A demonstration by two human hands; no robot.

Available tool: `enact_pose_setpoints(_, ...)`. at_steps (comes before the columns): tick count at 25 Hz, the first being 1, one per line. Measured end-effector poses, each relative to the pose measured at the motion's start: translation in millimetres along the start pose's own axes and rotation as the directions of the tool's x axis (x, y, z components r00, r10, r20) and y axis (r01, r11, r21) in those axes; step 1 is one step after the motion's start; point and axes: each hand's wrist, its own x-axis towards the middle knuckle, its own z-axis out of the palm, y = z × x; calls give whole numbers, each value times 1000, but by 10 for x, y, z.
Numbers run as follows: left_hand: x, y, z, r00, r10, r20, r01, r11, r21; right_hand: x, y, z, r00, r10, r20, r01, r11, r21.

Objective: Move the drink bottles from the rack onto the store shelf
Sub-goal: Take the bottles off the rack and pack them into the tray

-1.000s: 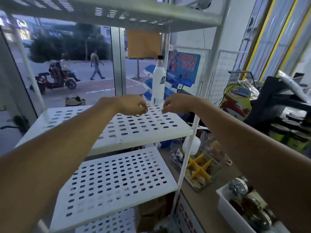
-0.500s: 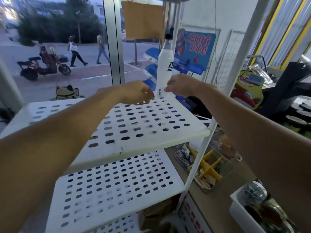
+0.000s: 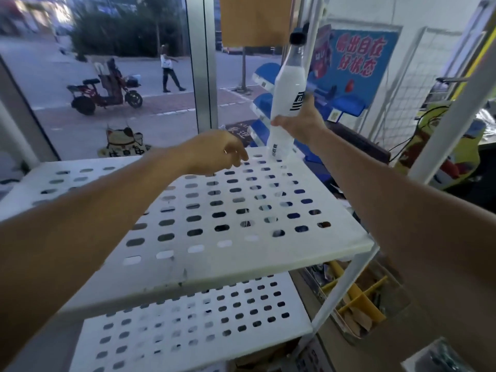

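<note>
Head view: right hand grips white bottle; left hand loosely curled, holding nothing.

A tall, slim drink bottle with milky white contents, a clear neck, a black cap and black print down its side is leaning slightly, its cap tipping to the right, over the far right corner of the upper tier of the white rack. The right grip is wrapping round its middle just below the large black mark, and whether its base is touching the tier cannot be told. The tier is showing rows of oval holes, and a lower tier of the same make is lying directly beneath it.
</note>
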Motion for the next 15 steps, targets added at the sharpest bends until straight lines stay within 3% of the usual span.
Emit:
enact_pose_setpoints(6, 24, -61, 30, 999, -27, -25, 26, 999, -44, 47, 126, 175, 988, -76, -137, 88, 993, 79)
enact_pose_setpoints(10, 0, -99, 61, 999, -52, 12, 52, 999, 2, -16, 147, 138, 985, -157, -79, 156, 988, -19)
enact_pose_setpoints(15, -98, -58, 55, 992, -119, 48, 121, 991, -53, -238, 100, 109, 989, -123, 88, 91, 948, 306)
